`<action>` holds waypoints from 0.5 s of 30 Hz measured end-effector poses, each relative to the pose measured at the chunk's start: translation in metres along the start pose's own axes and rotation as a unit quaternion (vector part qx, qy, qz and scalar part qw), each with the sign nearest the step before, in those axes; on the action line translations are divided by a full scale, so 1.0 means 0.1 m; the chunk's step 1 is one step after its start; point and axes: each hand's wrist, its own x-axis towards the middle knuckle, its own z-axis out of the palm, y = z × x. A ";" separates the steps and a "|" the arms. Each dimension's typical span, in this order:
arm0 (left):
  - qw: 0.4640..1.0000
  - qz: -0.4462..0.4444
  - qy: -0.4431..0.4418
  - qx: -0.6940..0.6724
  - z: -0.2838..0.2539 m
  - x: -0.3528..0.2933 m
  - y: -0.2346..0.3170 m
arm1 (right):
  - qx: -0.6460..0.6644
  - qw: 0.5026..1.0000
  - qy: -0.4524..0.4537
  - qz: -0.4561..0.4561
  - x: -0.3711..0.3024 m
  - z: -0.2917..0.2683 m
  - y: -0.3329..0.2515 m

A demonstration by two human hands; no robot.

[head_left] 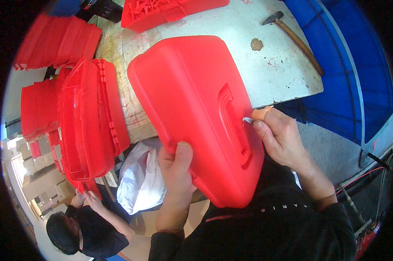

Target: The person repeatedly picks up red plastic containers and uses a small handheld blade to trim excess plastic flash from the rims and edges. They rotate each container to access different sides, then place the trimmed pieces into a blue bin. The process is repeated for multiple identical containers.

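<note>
A large red plastic case (pixel 192 100) with a recessed moulded handle shape leans tilted against my body, in front of the worktable. My left hand (pixel 175 174) grips its lower left side, thumb on top and the other fingers hidden behind. At the case's right edge, beside the recess, my right hand (pixel 279 132) is closed on a small tool with a pale metal tip (pixel 248 120), perhaps a blade; its handle is mostly hidden. A tan band (pixel 261 114) wraps a fingertip of that hand.
Red cases stand stacked (pixel 85 122) at the left. A hammer (pixel 292 37) and an open red case (pixel 170 11) holding red scraps lie on the worktable (pixel 231 26). A blue bin (pixel 357 78) stands right, a white bag (pixel 142 178) lower left. Another person (pixel 87 230) handles red plastic.
</note>
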 end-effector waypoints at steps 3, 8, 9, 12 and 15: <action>1.000 -0.006 0.005 -0.002 0.01 -0.02 0.00 | 0.038 0.998 -0.038 0.013 0.03 0.02 -0.01; 1.000 -0.007 0.015 0.025 0.03 -0.02 0.01 | 0.004 1.000 0.007 -0.008 0.04 0.07 -0.03; 1.000 -0.005 -0.004 -0.001 0.04 -0.02 0.01 | -0.002 1.000 0.014 -0.012 0.03 0.08 -0.03; 1.000 -0.010 0.004 0.012 0.08 -0.01 0.02 | -0.014 0.999 0.031 -0.009 -0.02 0.11 -0.03; 0.999 -0.012 0.033 -0.013 0.11 -0.02 0.03 | -0.016 1.000 0.005 0.025 -0.12 0.10 -0.04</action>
